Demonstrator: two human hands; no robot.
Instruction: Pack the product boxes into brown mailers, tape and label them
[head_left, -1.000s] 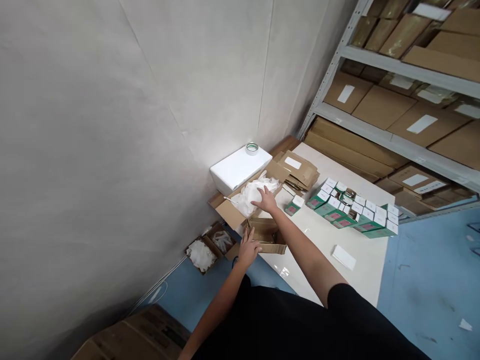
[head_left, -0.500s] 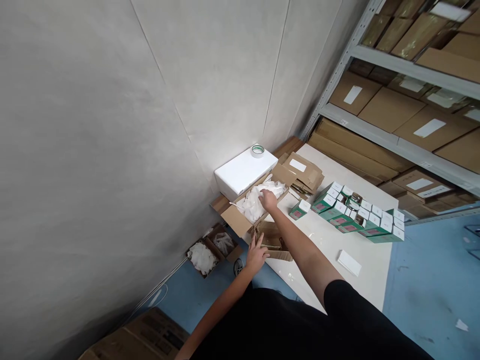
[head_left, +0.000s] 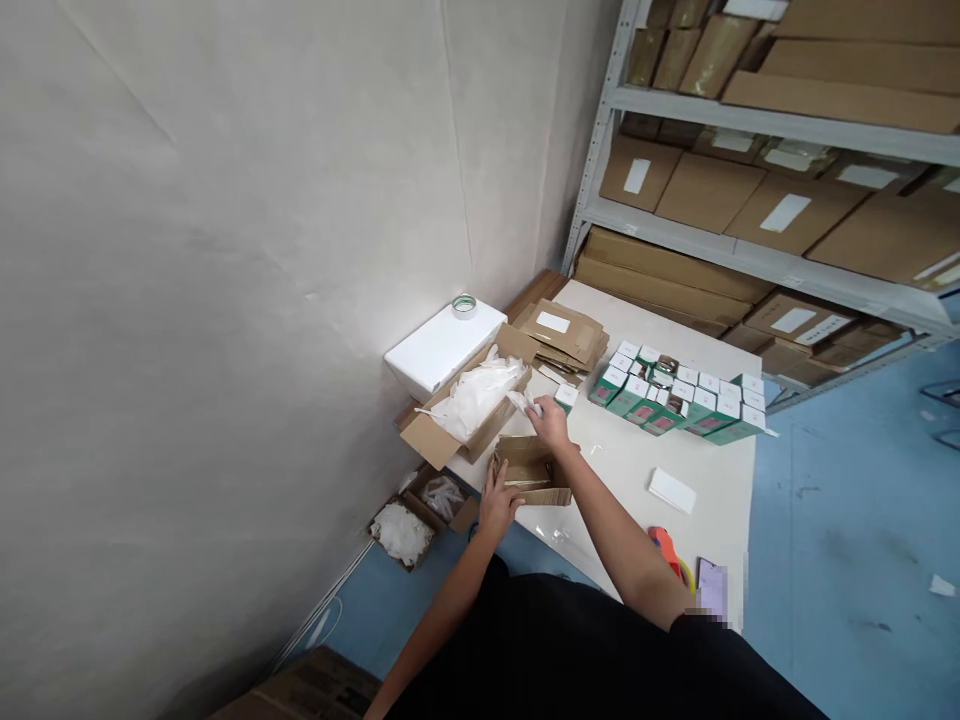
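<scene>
My left hand [head_left: 499, 508] grips the left end of a small open cardboard box [head_left: 551, 497], its fingers over the edge. The box sits at the table's near edge, and brown inner walls show inside it. My right hand [head_left: 551, 424], above the far side of that box, is closed on a thin white piece of packing material [head_left: 523, 402]. Beyond the hands, a larger open carton [head_left: 420, 438] is filled with a loose heap of the same white material [head_left: 480, 395]. A small green and white box [head_left: 565, 397] stands just behind my right hand.
Several green and white boxes [head_left: 675, 395] stand in rows on the white table [head_left: 607, 465]. Flattened cardboard [head_left: 574, 335] lies behind. A tape roll [head_left: 464, 306] rests on a white box [head_left: 431, 350]. An orange tape dispenser [head_left: 663, 548] and a phone [head_left: 712, 588] lie nearer.
My right hand has come out of the carton toward the small box, bringing a white piece with it. My left hand stays on the small box. The view has turned right.
</scene>
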